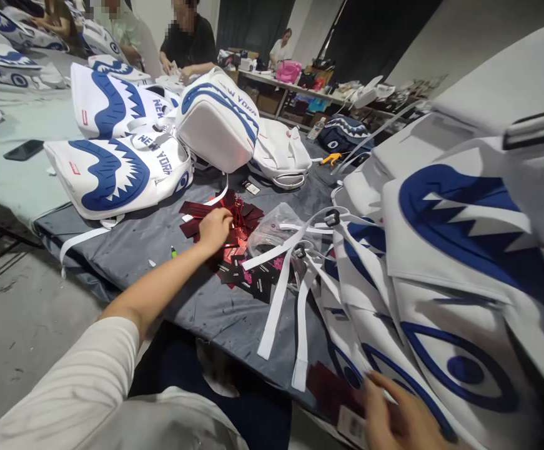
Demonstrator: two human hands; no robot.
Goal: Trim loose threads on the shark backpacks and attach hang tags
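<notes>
My left hand [215, 230] is over a loose pile of dark red hang tags [198, 210] with red strings. Its fingers are curled together at the strings, and what lies between the fingertips is hidden. Black printed tags [253, 278] lie at the near side of the pile, beside a clear plastic bag [272, 228]. At the lower right, my right hand [400, 412] is closed on a dark red hang tag [330, 389] with a white label, partly blurred. Just behind that hand stands a white backpack [445, 312] with a blue eye and shark mouth.
White straps [276, 319] hang over the table's near edge from the stacked backpacks at right. More white backpacks [122, 178] lie at left and centre. A phone [24, 150], orange-handled snippers [331, 159] and a bottle [316, 129] are farther off. Several people work behind.
</notes>
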